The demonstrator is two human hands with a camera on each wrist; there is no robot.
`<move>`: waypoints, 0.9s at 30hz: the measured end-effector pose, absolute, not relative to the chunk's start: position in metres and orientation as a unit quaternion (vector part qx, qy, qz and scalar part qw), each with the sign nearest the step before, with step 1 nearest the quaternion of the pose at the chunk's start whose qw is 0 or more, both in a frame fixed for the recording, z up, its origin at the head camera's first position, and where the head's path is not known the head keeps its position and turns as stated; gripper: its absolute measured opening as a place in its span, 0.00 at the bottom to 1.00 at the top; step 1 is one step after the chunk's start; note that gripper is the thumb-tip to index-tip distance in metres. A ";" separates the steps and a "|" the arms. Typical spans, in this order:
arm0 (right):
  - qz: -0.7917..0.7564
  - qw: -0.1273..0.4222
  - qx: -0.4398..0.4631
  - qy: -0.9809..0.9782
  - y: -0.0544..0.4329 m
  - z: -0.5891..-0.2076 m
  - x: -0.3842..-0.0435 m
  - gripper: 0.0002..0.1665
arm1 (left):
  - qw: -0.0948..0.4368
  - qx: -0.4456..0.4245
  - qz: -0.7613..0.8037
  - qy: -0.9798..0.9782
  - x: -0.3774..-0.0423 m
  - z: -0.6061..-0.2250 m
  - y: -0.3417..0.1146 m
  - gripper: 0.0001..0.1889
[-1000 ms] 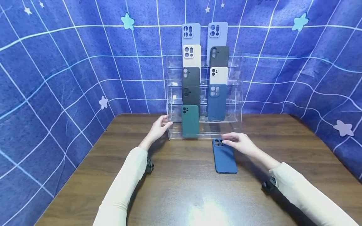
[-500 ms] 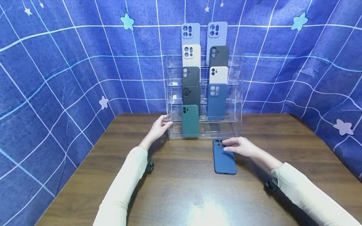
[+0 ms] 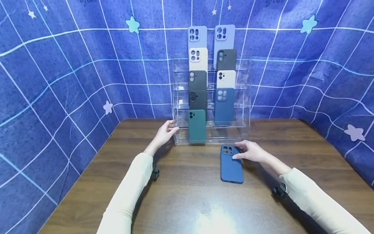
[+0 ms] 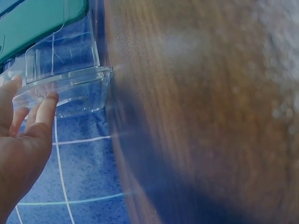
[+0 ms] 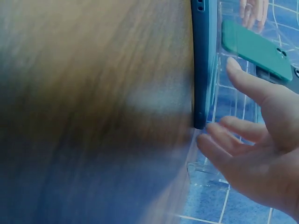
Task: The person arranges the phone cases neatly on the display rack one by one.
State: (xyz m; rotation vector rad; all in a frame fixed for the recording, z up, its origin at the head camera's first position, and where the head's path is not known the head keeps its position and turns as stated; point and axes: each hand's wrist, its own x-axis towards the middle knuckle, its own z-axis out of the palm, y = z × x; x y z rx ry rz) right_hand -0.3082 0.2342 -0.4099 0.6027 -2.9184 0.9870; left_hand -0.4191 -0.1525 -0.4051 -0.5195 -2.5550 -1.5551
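Observation:
A dark blue phone case [image 3: 231,169] with camera cutouts lies on the table in front of a clear tiered display stand [image 3: 222,132]. My right hand [image 3: 252,151] is at the case's far right corner, thumb over its face and fingers by its far edge. In the right wrist view the thumb [image 5: 247,83] and fingers are spread apart beside the case. My left hand [image 3: 163,134] holds the stand's left side, thumb in front and fingers behind. A green phone case [image 3: 197,126] leans in the stand's lowest occupied tier on the left.
Several more cases stand in two columns on the tiers, including a blue case [image 3: 224,110], a black case [image 3: 197,80] and a cream case [image 3: 198,61]. The wooden table [image 3: 181,188] ends at a blue star-patterned curtain [image 3: 140,71] behind and at both sides.
The blue case on the table has turned slightly straighter and shifted a little toward me. My right hand drew back slightly, then its fingers spread at the case's far corner. My left hand stays put.

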 end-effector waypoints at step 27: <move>0.319 -0.056 0.161 -0.932 0.233 -0.411 -0.308 0.32 | 0.046 -0.164 -0.510 -0.843 -0.420 -0.405 -0.152 0.27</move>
